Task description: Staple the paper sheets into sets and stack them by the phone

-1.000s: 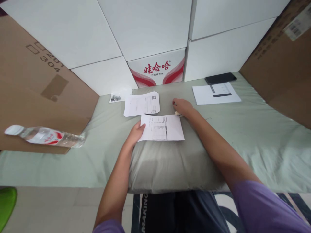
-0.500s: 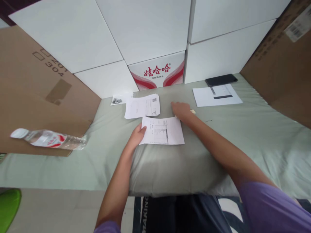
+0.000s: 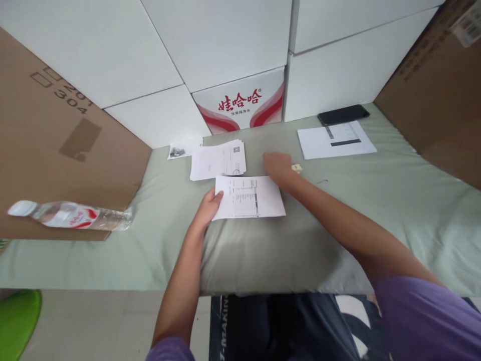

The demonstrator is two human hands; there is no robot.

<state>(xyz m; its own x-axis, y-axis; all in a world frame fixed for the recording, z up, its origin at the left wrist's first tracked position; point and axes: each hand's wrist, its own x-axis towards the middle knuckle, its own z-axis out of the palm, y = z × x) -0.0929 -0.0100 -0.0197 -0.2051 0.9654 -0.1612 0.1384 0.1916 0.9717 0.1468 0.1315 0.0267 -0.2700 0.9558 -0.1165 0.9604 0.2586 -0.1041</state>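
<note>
A printed sheet (image 3: 250,197) with a table of text lies on a grey-green pillow (image 3: 263,250). My left hand (image 3: 208,206) grips the sheet's left edge, thumb on top. My right hand (image 3: 277,167) rests palm down at the sheet's top right corner, fingers loosely bent, with nothing seen in it. A small beige object (image 3: 296,167) lies on the bedding just right of that hand. A stack of papers (image 3: 218,160) sits right behind the sheet.
White boxes and a red-printed water carton (image 3: 240,103) wall off the back, with cardboard (image 3: 56,150) to the left and right. A water bottle (image 3: 71,216) lies at the left. A white sheet (image 3: 335,140) and a dark phone (image 3: 342,114) sit back right. A small photo (image 3: 180,150) lies back left.
My right hand slid a little left along the sheet's top edge, and the small beige object that was under it now lies uncovered to its right. My left hand kept its grip.
</note>
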